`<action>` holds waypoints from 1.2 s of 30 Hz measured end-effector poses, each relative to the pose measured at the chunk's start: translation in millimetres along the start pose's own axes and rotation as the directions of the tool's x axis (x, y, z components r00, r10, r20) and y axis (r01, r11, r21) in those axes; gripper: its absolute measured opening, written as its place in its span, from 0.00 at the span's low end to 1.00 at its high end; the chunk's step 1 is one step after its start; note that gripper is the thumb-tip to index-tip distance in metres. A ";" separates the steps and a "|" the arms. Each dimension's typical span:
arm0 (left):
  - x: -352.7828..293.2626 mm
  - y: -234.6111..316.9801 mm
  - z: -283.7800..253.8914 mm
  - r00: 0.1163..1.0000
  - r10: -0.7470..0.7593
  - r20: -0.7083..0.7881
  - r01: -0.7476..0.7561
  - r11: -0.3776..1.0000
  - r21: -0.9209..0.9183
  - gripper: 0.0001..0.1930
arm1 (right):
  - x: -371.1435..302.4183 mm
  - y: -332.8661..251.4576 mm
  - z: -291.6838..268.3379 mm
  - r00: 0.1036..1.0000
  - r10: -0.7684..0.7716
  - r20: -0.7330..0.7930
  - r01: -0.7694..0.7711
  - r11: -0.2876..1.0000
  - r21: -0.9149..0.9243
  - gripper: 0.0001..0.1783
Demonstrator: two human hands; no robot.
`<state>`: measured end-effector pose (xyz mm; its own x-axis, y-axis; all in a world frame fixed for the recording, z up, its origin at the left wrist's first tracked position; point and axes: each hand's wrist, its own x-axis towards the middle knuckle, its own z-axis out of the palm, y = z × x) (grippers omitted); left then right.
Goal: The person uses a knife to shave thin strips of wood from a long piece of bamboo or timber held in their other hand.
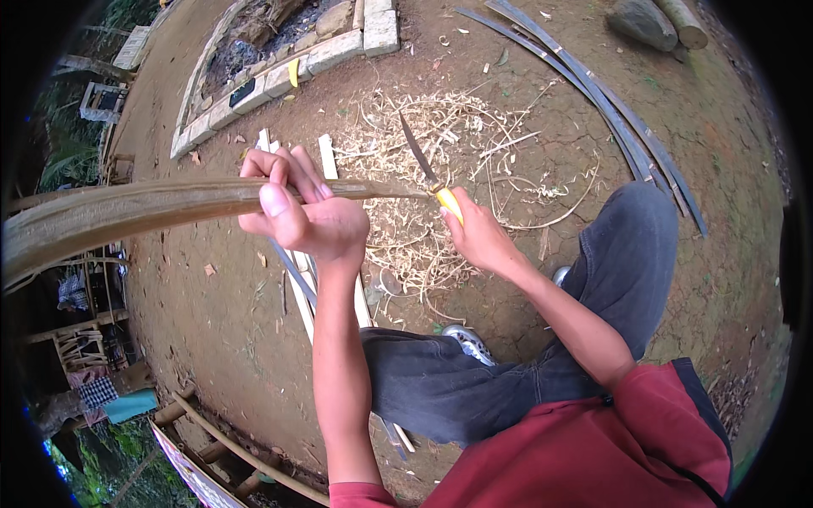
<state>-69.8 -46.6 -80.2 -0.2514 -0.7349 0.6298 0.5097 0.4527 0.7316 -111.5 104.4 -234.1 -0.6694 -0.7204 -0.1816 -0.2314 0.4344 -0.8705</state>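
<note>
A long, brownish split bamboo piece (152, 207) runs in from the left edge of the head view and ends in a thin tip near the middle. My left hand (309, 207) is closed round it, palm turned up, with the thumb and fingers curled over it. In my right hand (484, 237) is a knife (418, 152), gripped by its yellow handle. Its dark, narrow blade points away from me and slightly left. The handle is right beside the bamboo's tip; whether they touch I cannot tell.
Pale curled shavings (415, 229) cover the ground beneath my hands. Several long dark strips (601, 93) lie at the far right, near a rock (641, 24). Light slats (302, 284) lie under my left arm. A stone-edged pit (279, 80) is at the far left.
</note>
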 end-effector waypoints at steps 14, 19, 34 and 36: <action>-1.8 5.4 5.8 0.999 -0.052 0.013 0.051 0.997 0.057 0.17 | -3.6 27.1 7.7 0.999 0.008 -0.050 -0.002 0.993 0.118 0.13; -3.6 7.2 11.3 0.998 -0.055 -0.008 0.055 0.994 0.093 0.16 | -8.8 12.3 5.5 0.998 0.042 -0.054 -0.030 0.980 0.195 0.15; -1.4 5.7 -2.1 0.998 -0.039 0.054 0.038 0.999 0.020 0.18 | -11.8 28.0 46.8 0.997 -0.066 -0.044 0.070 0.992 0.108 0.21; -0.8 5.6 -4.5 0.999 -0.020 0.044 0.023 0.998 -0.051 0.17 | 5.9 -4.1 19.4 0.978 -0.172 -0.117 0.188 0.971 0.146 0.22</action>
<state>-63.0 -45.7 -77.8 -0.2977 -0.7211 0.6257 0.5452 0.4096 0.7314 -100.8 87.8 -240.4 -0.6974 -0.7162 0.0254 -0.2476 0.2075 -0.9464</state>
